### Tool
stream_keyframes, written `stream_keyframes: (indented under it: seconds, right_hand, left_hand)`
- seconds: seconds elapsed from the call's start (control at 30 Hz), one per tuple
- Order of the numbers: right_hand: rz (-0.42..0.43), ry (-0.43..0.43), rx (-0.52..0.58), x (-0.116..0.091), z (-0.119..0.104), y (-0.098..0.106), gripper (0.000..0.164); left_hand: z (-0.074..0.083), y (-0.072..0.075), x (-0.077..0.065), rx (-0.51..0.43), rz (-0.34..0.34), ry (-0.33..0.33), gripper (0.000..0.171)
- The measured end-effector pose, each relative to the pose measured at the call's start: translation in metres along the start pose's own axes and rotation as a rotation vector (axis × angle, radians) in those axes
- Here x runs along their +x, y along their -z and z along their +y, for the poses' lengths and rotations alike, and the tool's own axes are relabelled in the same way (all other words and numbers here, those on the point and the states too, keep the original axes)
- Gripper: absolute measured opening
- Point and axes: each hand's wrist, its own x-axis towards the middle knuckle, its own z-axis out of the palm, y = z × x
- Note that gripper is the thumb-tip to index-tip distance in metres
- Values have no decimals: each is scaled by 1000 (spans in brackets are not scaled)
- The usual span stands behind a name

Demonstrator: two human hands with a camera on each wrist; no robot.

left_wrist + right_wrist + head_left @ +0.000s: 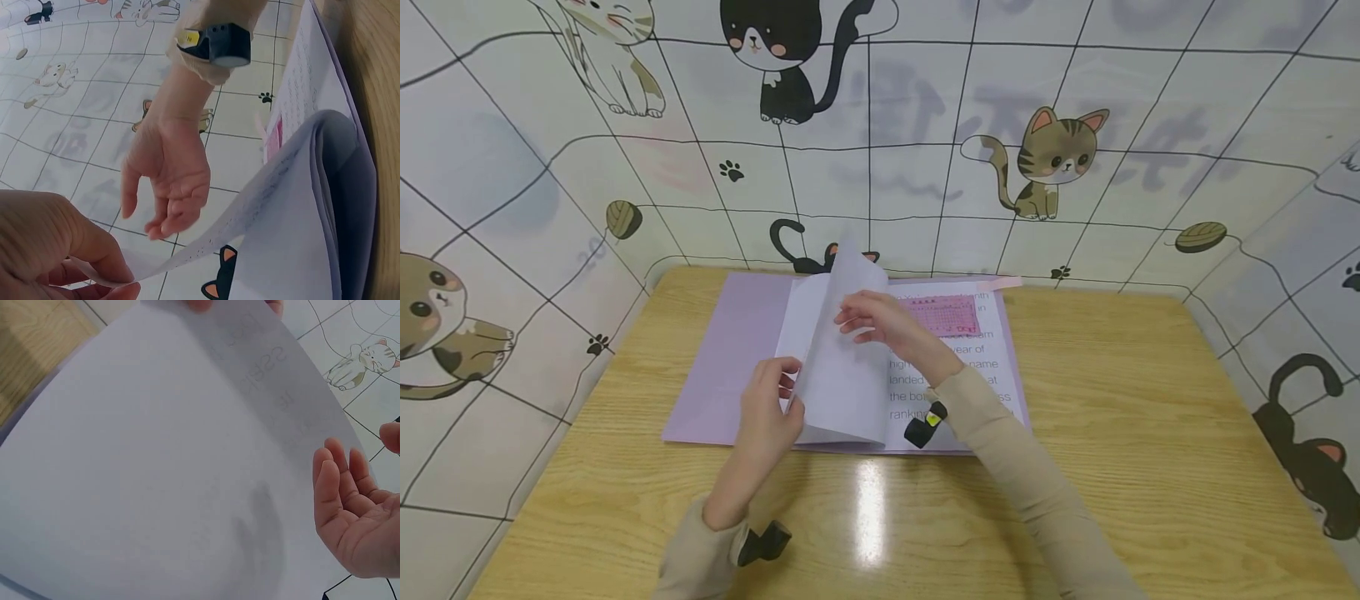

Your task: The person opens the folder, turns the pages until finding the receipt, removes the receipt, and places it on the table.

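Note:
A white page (850, 367) of an open folder with a light purple cover (722, 375) stands curled up over the middle. My left hand (769, 408) pinches its edge between thumb and fingers, as the left wrist view shows at the hand (69, 250). My right hand (880, 321) is raised beside the page with loosely bent fingers and nothing in them. In the right wrist view that hand (356, 519) has its palm turned up, near the page's far edge. Printed text lies on the right-hand sheet (951, 367), partly covered by my right forearm.
A pink patterned strip (943, 317) lies across the right sheet, and a pale pink tab (1000, 283) sticks out at its top. The folder rests on a wooden table (1120, 417). A cat-print cloth (917, 183) rises behind and at both sides.

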Motion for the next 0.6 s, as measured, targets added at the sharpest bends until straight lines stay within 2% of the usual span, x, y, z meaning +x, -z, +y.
stream_keyframes:
  seconds: [0.3,0.6]
  right_hand:
    - [16,-13,-21,-5,9,17,27]
    - [39,-20,-58,-13,11,38,33]
  left_hand:
    - [-23,6,-7,22,-47,118,40]
    - [-42,7,-13,41,-143,261,42]
